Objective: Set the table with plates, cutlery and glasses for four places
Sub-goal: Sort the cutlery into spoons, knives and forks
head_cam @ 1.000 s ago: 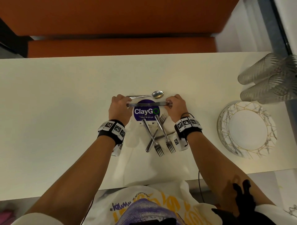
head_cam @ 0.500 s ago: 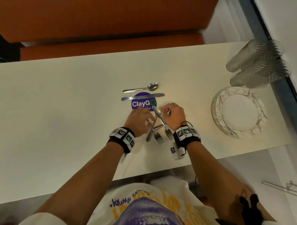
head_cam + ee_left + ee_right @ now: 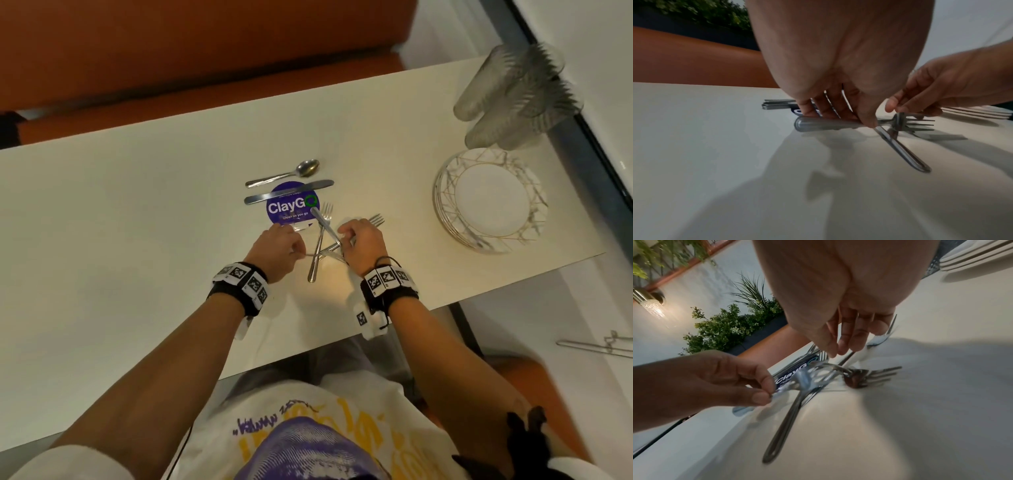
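forks [image 3: 323, 240] shiny steel, crossed in a heap on the desk [image 3: 137, 212] | left hand [image 3: 275, 251] pinches one handle, long axis sideways, tines toward right hand [image 3: 363, 245] | right hand pinches another fork

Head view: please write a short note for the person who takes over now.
Left hand pinches the handle of one fork; right hand seems to pinch its neck. Other forks lie crossed beneath. Spoon and knife lie just beyond. Plates stacked, glasses grouped, at the right end. Done: no place set. Left: untangle forks, lay all four places.
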